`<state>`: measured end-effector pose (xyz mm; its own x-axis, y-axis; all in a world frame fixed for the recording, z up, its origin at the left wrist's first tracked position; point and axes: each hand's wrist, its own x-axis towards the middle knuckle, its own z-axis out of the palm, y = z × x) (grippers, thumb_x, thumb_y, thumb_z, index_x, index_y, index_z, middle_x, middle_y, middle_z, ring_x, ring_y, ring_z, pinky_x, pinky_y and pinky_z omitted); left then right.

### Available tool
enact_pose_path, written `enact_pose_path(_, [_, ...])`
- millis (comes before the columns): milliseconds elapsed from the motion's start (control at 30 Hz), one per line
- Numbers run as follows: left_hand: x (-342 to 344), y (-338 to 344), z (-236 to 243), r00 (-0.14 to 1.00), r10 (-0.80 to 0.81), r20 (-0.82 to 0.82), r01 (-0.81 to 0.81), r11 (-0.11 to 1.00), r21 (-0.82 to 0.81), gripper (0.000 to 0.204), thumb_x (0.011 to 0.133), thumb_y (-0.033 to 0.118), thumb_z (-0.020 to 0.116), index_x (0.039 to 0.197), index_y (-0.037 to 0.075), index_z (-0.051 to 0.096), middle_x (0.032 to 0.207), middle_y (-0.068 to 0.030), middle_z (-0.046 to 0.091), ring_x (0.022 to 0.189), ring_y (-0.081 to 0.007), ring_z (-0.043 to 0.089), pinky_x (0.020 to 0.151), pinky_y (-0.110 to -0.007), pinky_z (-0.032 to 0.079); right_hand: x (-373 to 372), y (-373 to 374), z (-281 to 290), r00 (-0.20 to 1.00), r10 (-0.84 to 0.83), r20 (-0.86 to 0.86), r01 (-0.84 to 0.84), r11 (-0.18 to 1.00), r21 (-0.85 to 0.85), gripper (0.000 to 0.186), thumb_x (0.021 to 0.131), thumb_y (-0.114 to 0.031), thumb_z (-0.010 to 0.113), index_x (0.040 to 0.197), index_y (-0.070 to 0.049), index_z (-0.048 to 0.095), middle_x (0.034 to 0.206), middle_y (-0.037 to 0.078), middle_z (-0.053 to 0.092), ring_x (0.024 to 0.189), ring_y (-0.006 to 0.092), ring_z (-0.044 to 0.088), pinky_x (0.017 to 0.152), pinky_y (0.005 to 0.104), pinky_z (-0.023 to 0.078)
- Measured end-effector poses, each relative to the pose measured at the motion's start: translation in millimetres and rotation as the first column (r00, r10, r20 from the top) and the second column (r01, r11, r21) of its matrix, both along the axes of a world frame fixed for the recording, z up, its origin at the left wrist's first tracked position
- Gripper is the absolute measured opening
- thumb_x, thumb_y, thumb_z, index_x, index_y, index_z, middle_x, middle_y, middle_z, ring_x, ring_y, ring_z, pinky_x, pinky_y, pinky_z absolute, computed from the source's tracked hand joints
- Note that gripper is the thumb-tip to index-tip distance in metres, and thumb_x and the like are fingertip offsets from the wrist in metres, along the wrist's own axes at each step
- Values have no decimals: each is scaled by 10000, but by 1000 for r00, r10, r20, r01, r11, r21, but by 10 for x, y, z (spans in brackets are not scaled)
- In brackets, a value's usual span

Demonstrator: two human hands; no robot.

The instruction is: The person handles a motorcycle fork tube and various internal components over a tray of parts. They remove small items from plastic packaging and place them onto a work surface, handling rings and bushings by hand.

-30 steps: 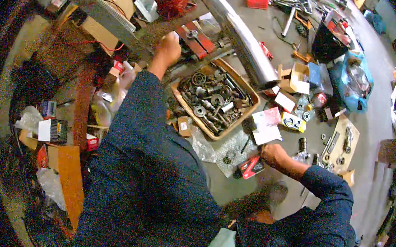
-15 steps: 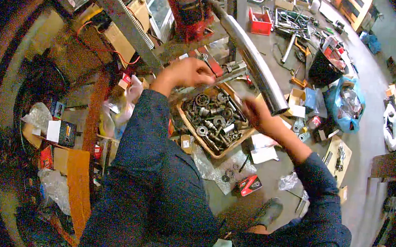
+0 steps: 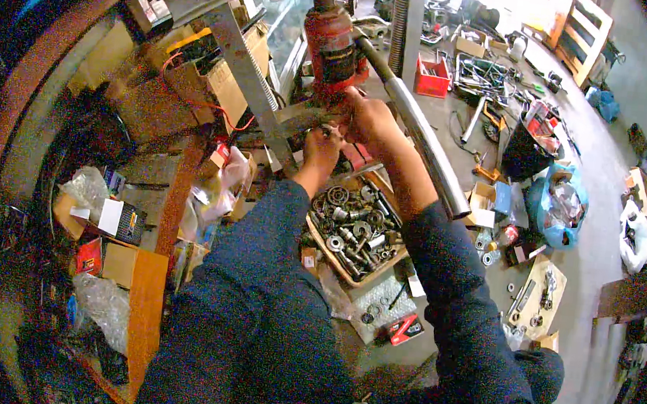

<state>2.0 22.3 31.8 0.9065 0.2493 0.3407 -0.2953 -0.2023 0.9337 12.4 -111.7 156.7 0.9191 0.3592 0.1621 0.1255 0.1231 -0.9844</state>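
Note:
Both my hands meet at the crossbar (image 3: 298, 119) of a shop press, just under a red bottle jack (image 3: 329, 47). My left hand (image 3: 322, 149) is closed below the bar, its fingers curled round something dark that I cannot make out. Beside it, my right hand (image 3: 369, 119) reaches in at the foot of the jack with bent fingers; what they grip is hidden. A long shiny metal tube (image 3: 427, 142) slants from the jack past my right forearm. Below my hands sits a tray (image 3: 349, 282) full of gears, bearings and shafts.
Press uprights (image 3: 247, 66) stand at the left and back. Bubble wrap (image 3: 376, 304) and a red-black box (image 3: 406, 330) lie near the tray. To the right are a red bin (image 3: 432, 78), a black bucket (image 3: 527, 153) and a blue bag (image 3: 557, 205).
Both hands have moved up and come together under the jack; my right hand has swung in from beside the tray. The view has shifted, showing more of the press.

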Motion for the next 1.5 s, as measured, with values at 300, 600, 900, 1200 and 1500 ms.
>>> enact_pose_path(300, [163,-389,-22,830,537,154,-558,796,234,292,896,287,549,922,5,621,933,-232,643,865,-420,593,775,-478,451,27,-77,234,858,-115,501,373,810,-453,393,878,-357,616,763,15,668,607,162,613,483,247,569,498,382,452])
enact_pose_path(600, [355,-262,-67,850,489,195,-523,824,216,242,917,283,540,885,80,668,879,-134,685,820,-328,637,733,-427,474,-35,-141,487,289,222,931,679,638,-363,131,838,-183,595,893,-64,594,707,134,607,625,342,631,605,473,506])
enact_pose_path(900, [417,-223,40,877,388,283,-478,759,442,214,912,215,525,867,59,665,875,-143,677,825,-334,634,745,-410,484,306,-132,163,697,34,716,361,846,-391,295,886,-298,593,834,-8,585,666,205,602,635,388,606,617,442,482])
enact_pose_path(1200, [504,-36,-32,933,80,350,-222,894,389,137,860,50,478,834,52,613,865,-97,675,831,-269,635,753,-371,476,-926,-1333,741,475,115,872,532,752,-389,649,706,-343,801,1167,9,508,686,98,616,587,274,617,544,358,487])
enact_pose_path(1500, [357,-121,132,955,135,262,-233,890,391,205,782,-66,498,895,74,596,847,-77,669,779,-238,658,709,-349,504,-1176,-1223,1989,113,-179,977,731,681,41,176,813,-122,722,948,-46,638,770,54,677,644,120,621,554,259,478])
